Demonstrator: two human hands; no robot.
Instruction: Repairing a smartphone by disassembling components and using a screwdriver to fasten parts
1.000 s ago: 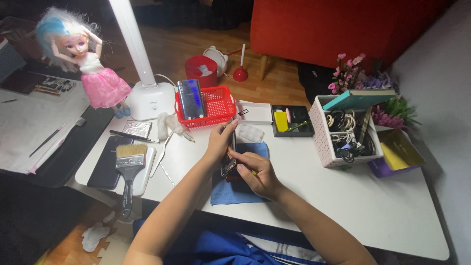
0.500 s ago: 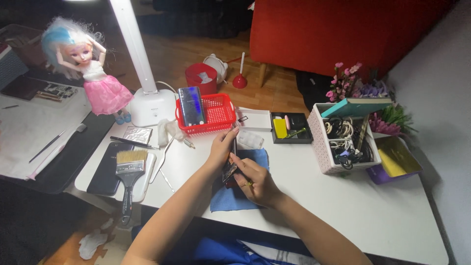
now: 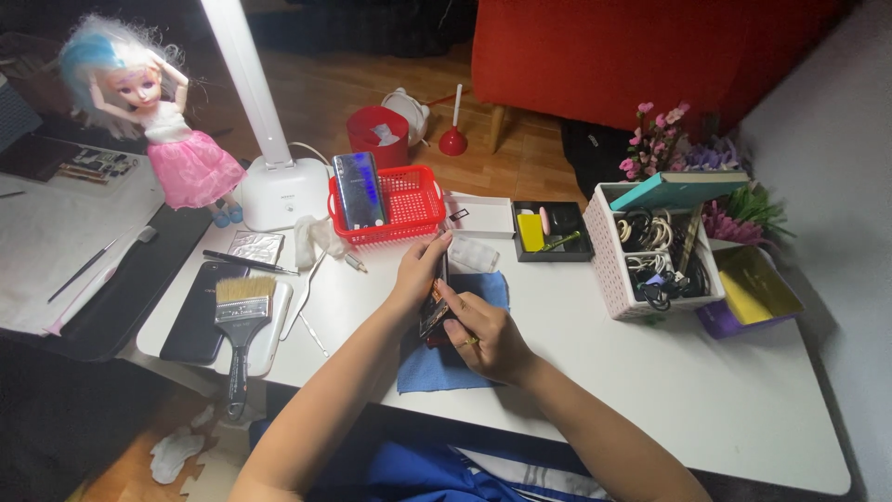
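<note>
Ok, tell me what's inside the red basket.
In the red basket a dark phone stands upright, leaning at the left end. The rest of the inside shows only red mesh; the near wall hides the bottom, so anything small lying there cannot be seen.

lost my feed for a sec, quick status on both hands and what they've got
Left hand and right hand both grip a dark phone stood on edge. Blue cloth beneath it. Red basket just beyond; nothing blocking.

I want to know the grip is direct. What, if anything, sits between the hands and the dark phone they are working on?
Nothing visible does. The left hand and the right hand both touch the dark phone directly, holding it on edge over the blue cloth. The red basket stands apart behind them.
</note>
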